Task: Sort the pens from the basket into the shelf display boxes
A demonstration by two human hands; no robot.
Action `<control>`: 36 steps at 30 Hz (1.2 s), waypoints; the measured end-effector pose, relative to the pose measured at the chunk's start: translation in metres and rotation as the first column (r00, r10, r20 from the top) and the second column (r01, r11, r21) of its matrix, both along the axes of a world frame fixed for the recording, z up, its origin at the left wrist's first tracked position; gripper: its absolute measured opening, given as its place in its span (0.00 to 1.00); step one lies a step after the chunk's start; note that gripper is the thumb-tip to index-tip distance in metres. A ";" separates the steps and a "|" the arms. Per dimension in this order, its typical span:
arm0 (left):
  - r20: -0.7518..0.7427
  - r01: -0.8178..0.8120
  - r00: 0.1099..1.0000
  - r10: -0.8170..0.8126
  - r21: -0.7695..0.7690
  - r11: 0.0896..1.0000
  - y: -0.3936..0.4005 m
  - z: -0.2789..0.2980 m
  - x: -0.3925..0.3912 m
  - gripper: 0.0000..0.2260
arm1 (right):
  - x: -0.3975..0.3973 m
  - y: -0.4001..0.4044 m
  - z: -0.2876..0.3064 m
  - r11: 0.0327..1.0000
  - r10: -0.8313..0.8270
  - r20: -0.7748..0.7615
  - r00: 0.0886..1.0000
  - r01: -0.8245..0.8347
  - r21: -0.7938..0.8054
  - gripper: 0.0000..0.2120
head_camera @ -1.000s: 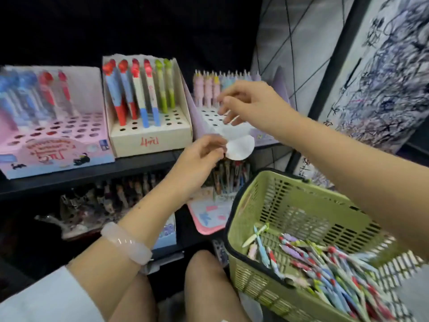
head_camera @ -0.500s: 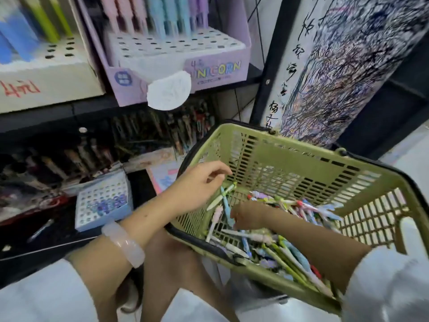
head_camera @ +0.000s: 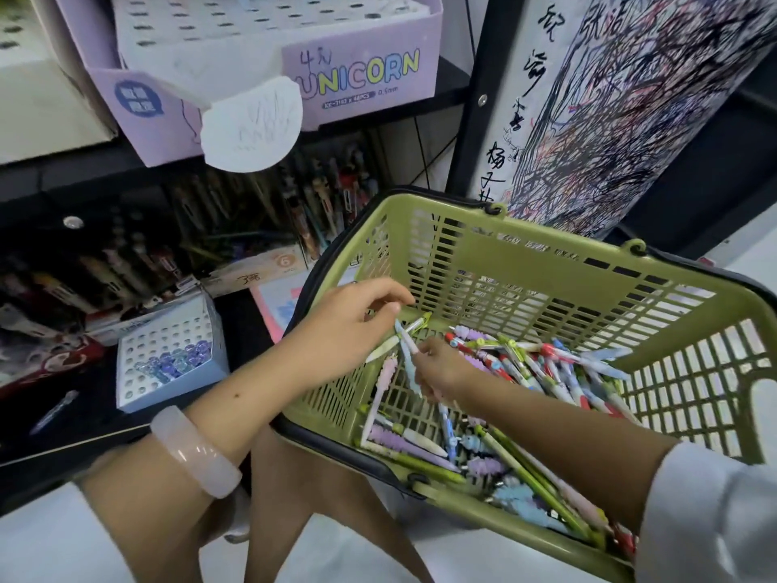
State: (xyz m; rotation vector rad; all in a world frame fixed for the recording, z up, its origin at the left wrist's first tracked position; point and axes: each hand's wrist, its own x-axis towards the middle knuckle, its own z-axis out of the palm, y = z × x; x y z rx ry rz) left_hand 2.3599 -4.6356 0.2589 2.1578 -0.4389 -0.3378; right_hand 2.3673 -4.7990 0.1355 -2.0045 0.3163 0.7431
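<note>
While the green basket point(head_camera: 525, 263) sits tilted on the person's lap, its floor is heaped with pens point(head_camera: 542, 372), thickest toward the right wall. Above, the purple display box point(head_camera: 361, 73) rests on the shelf edge. Left hand point(head_camera: 349, 330) reaches over the basket's left rim, fingers loosely spread. Right hand point(head_camera: 441, 372) pinches a light-blue pen point(head_camera: 405, 351) near the left wall.
</note>
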 end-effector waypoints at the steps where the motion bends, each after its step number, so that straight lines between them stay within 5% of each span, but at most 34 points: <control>1: 0.001 0.003 1.000 -0.003 -0.006 1.000 -0.001 0.000 0.000 0.09 | -0.001 0.006 -0.002 1.000 -0.015 -0.019 1.000 0.015 0.026 0.05; 5: 0.005 0.025 1.000 -0.025 -0.046 0.999 -0.002 0.004 -0.001 0.10 | -0.003 0.029 -0.017 0.942 0.324 -0.026 0.946 -0.325 -0.081 0.18; 7: 0.005 0.029 1.000 -0.029 -0.059 0.998 0.000 0.006 -0.002 0.10 | -0.004 0.035 -0.022 0.907 0.415 -0.038 0.909 -0.417 -0.058 0.17; 12: -0.004 0.002 1.000 -0.002 -0.055 0.998 0.005 0.008 -0.001 0.10 | -0.009 0.029 -0.024 0.947 0.307 0.017 0.952 -0.303 -0.107 0.08; 15: -0.012 -0.001 1.000 0.000 -0.052 0.999 0.004 0.007 -0.001 0.10 | -0.008 0.013 -0.018 0.856 0.488 0.114 0.866 -0.449 -0.255 0.12; 18: -0.014 0.015 1.000 -0.016 -0.037 0.999 0.002 0.006 -0.001 0.10 | -0.022 0.004 -0.018 0.728 0.660 0.067 0.748 -0.615 -0.302 0.32; 20: -0.010 0.017 1.000 -0.018 -0.031 0.999 0.002 0.007 -0.001 0.10 | -0.036 0.009 -0.025 0.617 0.752 0.060 0.656 -0.669 -0.414 0.28; 23: -0.015 0.023 1.000 -0.024 -0.038 0.999 0.003 0.011 -0.003 0.10 | -0.045 0.017 -0.033 0.582 0.763 0.021 0.646 -0.673 -0.456 0.20; 36: 0.030 0.010 1.000 -0.008 -0.073 0.997 0.013 0.022 -0.013 0.10 | -0.051 0.026 -0.057 0.421 0.793 0.049 0.607 -0.489 -0.764 0.18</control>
